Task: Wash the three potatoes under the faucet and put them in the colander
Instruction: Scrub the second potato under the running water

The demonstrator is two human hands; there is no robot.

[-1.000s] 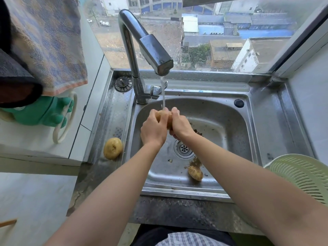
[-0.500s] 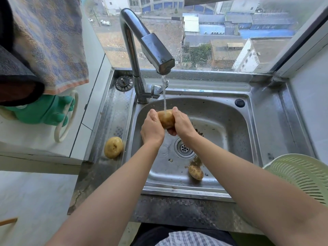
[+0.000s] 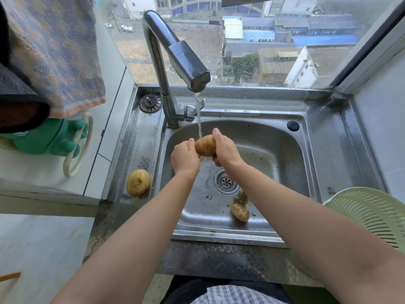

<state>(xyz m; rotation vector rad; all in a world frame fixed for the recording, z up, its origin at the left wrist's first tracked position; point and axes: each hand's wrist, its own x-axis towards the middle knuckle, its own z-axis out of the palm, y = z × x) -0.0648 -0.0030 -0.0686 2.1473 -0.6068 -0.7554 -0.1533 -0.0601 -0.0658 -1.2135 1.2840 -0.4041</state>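
Steel sink (image 3: pixel 274 139): muddy potato (image 3: pixel 241 212) inside; wet potato (image 3: pixel 205 146) held above.

The colander (image 3: pixel 370 218) runs off the right edge, its near rim behind the right forearm (image 3: pixel 306 216). The left hand (image 3: pixel 184 157) and right hand (image 3: pixel 226 150) cover both ends of the held potato (image 3: pixel 205 145), their fingers (image 3: pixel 215 161) mostly out of sight beneath it. A towel (image 3: pixel 54 51) hides half the green glove (image 3: pixel 50 137).

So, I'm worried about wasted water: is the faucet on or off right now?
On. A stream of water runs from the faucet onto the potato that the left hand and right hand hold.
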